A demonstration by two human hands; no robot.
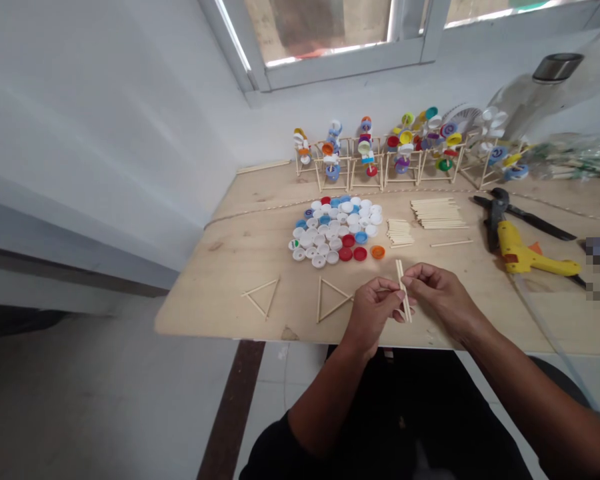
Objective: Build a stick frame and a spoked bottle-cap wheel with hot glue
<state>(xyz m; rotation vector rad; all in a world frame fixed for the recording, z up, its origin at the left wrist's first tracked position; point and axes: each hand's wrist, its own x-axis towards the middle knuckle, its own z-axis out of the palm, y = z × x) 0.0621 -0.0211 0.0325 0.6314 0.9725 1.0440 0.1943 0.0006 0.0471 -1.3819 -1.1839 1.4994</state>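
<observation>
A few thin wooden sticks (400,272) stand nearly upright, side by side, between my hands above the table's front edge. My left hand (373,312) is closed round their lower part, thumb across the front. With thumb and fingertips, my right hand (443,293) pinches the same sticks from the right, about halfway up. Just left of my left hand lies a stick triangle (319,300), one corner hidden by that hand. Another, smaller triangle (273,300) rests farther left. Beyond my hands are a short stick pile (399,233) and a longer stick pile (439,215).
Many bottle caps (334,232) cover the table's middle. A yellow glue gun (520,253) and black-handled pliers (495,213) lie right, with a cord running off the front edge. Stick frames with bottle-cap wheels (365,150) line the back, near a large clear bottle (525,100).
</observation>
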